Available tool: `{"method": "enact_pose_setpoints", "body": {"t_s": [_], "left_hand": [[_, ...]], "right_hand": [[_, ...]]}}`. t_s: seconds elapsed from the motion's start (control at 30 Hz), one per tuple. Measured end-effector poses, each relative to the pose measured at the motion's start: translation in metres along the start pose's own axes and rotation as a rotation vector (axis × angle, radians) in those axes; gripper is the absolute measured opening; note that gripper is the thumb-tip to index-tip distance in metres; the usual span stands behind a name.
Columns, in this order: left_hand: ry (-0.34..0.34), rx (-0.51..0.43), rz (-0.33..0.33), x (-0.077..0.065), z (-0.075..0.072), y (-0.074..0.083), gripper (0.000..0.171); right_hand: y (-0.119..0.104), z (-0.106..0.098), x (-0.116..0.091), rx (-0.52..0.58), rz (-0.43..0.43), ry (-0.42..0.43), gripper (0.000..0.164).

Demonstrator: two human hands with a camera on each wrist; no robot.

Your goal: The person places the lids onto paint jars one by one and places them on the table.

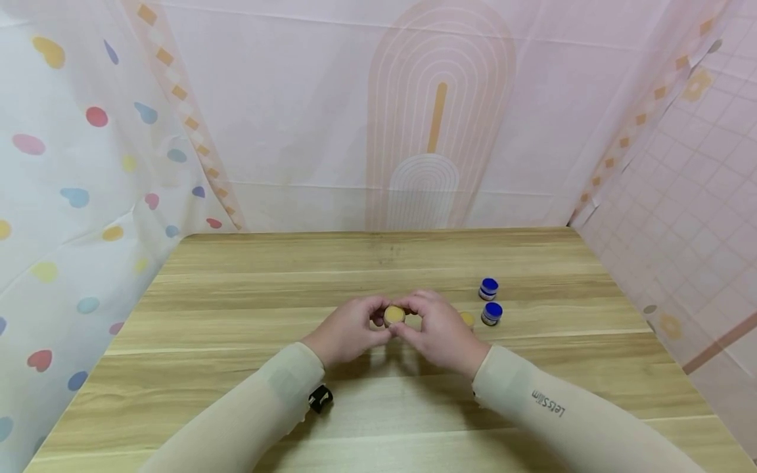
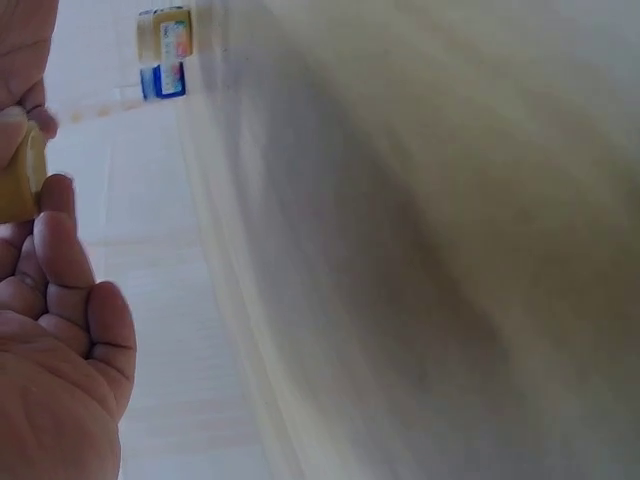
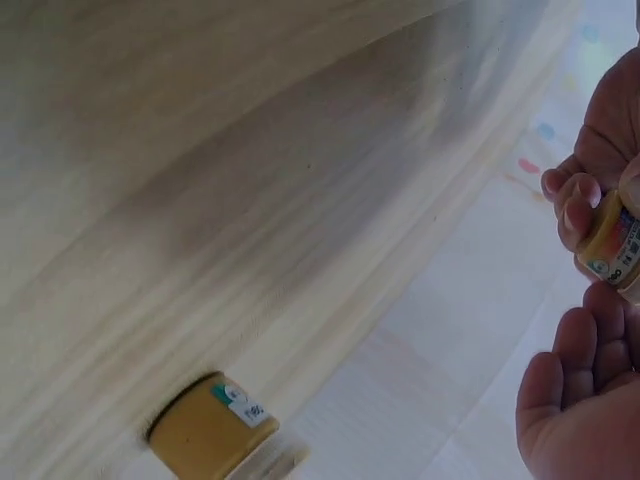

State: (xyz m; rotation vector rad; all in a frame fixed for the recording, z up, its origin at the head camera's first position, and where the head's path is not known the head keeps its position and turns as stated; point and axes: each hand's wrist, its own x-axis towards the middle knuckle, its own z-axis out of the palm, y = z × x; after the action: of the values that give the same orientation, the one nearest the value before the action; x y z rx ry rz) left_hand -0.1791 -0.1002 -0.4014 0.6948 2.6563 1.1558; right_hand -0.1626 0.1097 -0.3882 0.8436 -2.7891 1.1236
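Note:
My left hand (image 1: 349,328) and right hand (image 1: 440,332) meet over the middle of the table, both gripping one small paint jar (image 1: 394,315) with a yellow top. In the right wrist view this jar (image 3: 612,240) shows a printed label and sits between the fingers of both hands. Only part of the jar (image 2: 22,185) enters the left wrist view, at its left edge. Just beyond the right hand stands a second yellow paint jar (image 1: 467,319), partly covered by that hand. The right wrist view shows the second jar (image 3: 210,430) larger, with a label and a clear lid.
Two paint jars with blue tops, a farther one (image 1: 488,289) and a nearer one (image 1: 491,313), stand to the right of the hands on the wooden table (image 1: 248,289). Patterned cloths hang behind it and on both sides. A black device (image 1: 321,398) sits by the left wrist.

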Motion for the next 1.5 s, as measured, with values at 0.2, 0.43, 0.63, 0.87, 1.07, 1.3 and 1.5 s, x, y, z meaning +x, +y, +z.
{"method": "enact_pose_setpoints", "body": {"t_s": [0.2,0.43,0.63,0.87,1.07,1.3,1.5], "left_hand": [[-0.012,-0.013,0.000,0.001,-0.001,0.000,0.025],[-0.001,-0.016,0.003,0.001,0.000,0.001,0.022],[0.022,-0.004,0.007,0.001,0.001,0.000,0.022],[0.010,0.001,0.001,0.001,0.000,-0.002,0.023],[-0.012,-0.036,-0.001,0.002,-0.002,-0.002,0.019],[-0.010,-0.051,-0.002,0.003,-0.002,-0.003,0.020],[0.008,-0.038,0.001,0.002,-0.001,-0.003,0.019]], "right_hand": [[0.002,-0.005,0.001,0.022,-0.003,-0.044,0.043],[-0.001,-0.008,0.001,-0.002,0.002,-0.037,0.038],[-0.003,-0.004,0.001,-0.016,-0.002,0.008,0.035],[-0.004,-0.005,0.001,0.004,0.029,-0.041,0.042],[-0.003,-0.011,0.002,0.025,0.018,-0.083,0.044],[-0.005,-0.010,0.003,0.007,0.020,-0.062,0.039],[-0.006,-0.005,0.002,-0.024,0.019,-0.012,0.037]]}}
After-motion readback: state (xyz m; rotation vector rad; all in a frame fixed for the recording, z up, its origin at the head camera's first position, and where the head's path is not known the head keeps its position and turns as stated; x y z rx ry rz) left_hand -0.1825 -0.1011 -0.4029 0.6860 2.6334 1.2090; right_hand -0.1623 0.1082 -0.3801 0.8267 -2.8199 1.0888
